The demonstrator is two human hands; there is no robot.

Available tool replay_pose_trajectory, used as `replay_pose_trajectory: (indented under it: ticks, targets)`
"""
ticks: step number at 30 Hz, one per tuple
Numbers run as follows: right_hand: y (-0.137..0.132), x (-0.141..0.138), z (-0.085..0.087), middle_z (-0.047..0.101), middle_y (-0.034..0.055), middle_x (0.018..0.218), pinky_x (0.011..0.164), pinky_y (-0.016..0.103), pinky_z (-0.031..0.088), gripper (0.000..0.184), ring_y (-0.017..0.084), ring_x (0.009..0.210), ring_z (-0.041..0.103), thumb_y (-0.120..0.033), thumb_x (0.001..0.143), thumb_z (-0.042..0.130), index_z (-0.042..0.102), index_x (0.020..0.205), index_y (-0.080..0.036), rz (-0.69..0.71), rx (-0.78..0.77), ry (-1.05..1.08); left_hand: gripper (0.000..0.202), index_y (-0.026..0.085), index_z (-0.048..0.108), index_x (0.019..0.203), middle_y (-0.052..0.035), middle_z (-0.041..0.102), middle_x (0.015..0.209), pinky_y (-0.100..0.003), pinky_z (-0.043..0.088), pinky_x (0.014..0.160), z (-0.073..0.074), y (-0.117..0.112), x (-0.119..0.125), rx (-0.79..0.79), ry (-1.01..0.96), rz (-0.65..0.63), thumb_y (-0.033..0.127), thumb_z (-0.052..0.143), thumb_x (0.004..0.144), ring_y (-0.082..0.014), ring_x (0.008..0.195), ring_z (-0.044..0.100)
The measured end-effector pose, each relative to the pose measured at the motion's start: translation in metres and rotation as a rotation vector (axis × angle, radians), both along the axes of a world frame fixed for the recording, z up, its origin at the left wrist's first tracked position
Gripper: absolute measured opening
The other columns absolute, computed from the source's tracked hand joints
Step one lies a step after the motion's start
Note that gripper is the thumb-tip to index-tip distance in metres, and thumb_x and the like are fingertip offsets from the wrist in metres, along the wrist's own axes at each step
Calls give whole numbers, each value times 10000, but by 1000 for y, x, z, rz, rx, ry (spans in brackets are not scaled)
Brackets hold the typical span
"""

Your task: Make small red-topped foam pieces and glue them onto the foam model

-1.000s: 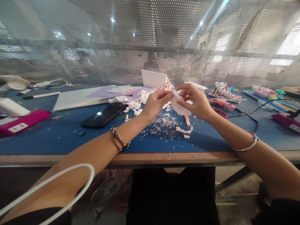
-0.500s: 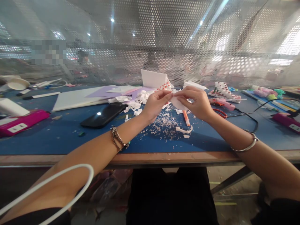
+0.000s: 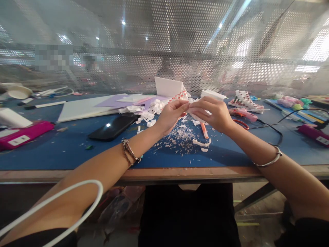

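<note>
My left hand (image 3: 170, 117) and my right hand (image 3: 216, 114) meet above the table, fingertips nearly touching. Pinched between them is a thin white sheet piece (image 3: 196, 116), mostly covered by the fingers of my right hand. Whether it is paper or thin foam I cannot tell. Below the hands lie a scatter of small white shavings (image 3: 181, 139), a curled white strip (image 3: 202, 142) and a slim orange-and-white tool (image 3: 204, 130). Just behind my left hand shows a white piece with red spots (image 3: 180, 96).
A black phone (image 3: 114, 127) and crumpled white scraps (image 3: 156, 107) lie left of the hands. White and lilac sheets (image 3: 84, 108) are behind. At right are a pink glue gun (image 3: 248, 115) with its cable and a spotted boot-like model (image 3: 246, 101). Magenta power strips (image 3: 28, 133) flank the table.
The fingers of my right hand have come down over the white piece, so less of it shows. Both arms stay in nearly the same place.
</note>
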State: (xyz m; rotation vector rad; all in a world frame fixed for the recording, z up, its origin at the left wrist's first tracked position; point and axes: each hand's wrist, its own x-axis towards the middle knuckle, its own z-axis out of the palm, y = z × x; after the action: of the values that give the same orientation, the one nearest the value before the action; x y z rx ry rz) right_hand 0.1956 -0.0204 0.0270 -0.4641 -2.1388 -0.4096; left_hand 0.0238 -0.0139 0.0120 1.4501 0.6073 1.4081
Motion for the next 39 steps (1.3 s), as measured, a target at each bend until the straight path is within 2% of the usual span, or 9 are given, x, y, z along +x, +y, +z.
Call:
replay_pose_trajectory:
  ticks: [5,14,18,22,25,29,32,35,39]
  targets:
    - [-4,-4,-1,649,15,850,679,221,454,190,78,710,559,-216,831,497,621,968,-173,-2,-84,72,172,198,669,748,17,579,726,-186,388,664,-2,2,-2,-33,11,-44,341,698,657,-62,706,496]
    - [3,0,1,635,28,805,702,242,455,190,99,766,562,-187,851,458,632,923,-165,27,86,15,178,212,672,739,16,579,698,-203,394,671,-4,3,-2,-35,32,-75,365,702,651,-70,699,496]
    - [0,1,3,633,44,809,713,249,448,184,108,776,560,-208,859,453,628,879,-154,19,78,17,164,215,668,709,30,569,675,-202,395,662,-3,2,-1,-46,18,-84,348,721,628,-61,687,492]
    - [-7,-1,5,612,16,747,651,241,429,175,96,699,544,-252,848,470,624,823,-172,-28,-14,83,145,221,665,702,38,577,673,-216,406,665,-4,2,0,-31,2,-87,329,723,625,-61,682,507]
    - [-10,-4,5,603,-2,711,627,236,414,135,89,669,536,-254,813,514,615,777,-171,-39,-141,186,156,225,670,714,33,600,704,-221,413,667,-6,3,1,-17,-20,-97,338,724,621,-62,693,521]
    - [-7,-8,2,595,-9,688,611,239,408,111,85,647,531,-261,749,576,581,732,-152,14,-368,347,153,237,681,720,34,618,717,-214,412,672,-8,4,3,1,-76,-116,329,735,610,-58,698,528]
    - [-3,-10,0,578,-12,666,587,234,403,131,77,621,514,-271,727,586,556,710,-145,62,-471,404,155,241,687,711,37,625,719,-205,413,671,-9,5,3,-5,-99,-88,322,747,593,-54,701,532]
    - [-1,-12,-3,560,-16,647,554,222,395,116,73,609,500,-243,712,586,527,683,-147,72,-483,432,156,233,691,716,32,629,715,-195,416,665,-10,4,4,16,-72,-42,333,737,605,-55,696,531]
    - [1,-13,-8,535,-32,618,522,211,377,113,63,577,475,-223,704,585,498,669,-160,18,-426,440,196,204,689,775,10,653,746,-214,428,697,-9,0,4,140,46,37,343,711,638,-75,697,546]
